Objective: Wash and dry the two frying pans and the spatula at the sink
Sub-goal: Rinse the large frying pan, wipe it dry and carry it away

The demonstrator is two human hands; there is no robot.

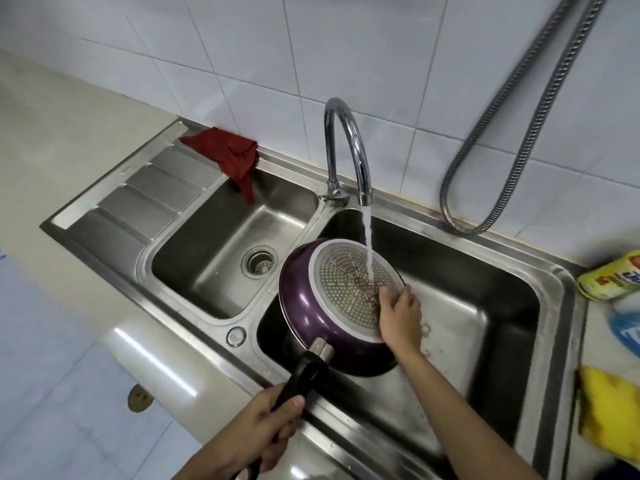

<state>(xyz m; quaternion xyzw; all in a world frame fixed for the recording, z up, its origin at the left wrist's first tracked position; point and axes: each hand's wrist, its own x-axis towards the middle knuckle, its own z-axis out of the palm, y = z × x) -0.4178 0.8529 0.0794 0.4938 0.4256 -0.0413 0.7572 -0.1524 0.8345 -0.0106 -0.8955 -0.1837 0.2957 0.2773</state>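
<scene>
Two hands: both on one purple frying pan [304, 306], held bottom-up over the right sink basin [485, 306].
Left hand [266, 431]: fingers and thumb curled round the black handle [301, 382], carrying the pan's weight.
Right hand [400, 315]: laid on the perforated base disc, fingers bent against it; whether it holds a sponge, cannot tell.
Water: faucet [346, 150] running, stream landing on the base just above the right hand.
Pan position: tilted, rim toward the basin floor, apart from the divider.
Second pan, spatula: not in view.
Red cloth [228, 157]: draped over the back corner of the left basin, likely the drying rag.
Tabletop, right edge: yellow sponge [609, 410] and a detergent packet [609, 275], partly cut off.
Stage (judgement): rinsing or rubbing the underside of the first pan; drying not yet begun.
Risk: wet handle could twist in the one-handed grip and the pan drop against the steel.
Risk: stream striking the tilted base may splash out over the front rim.
</scene>
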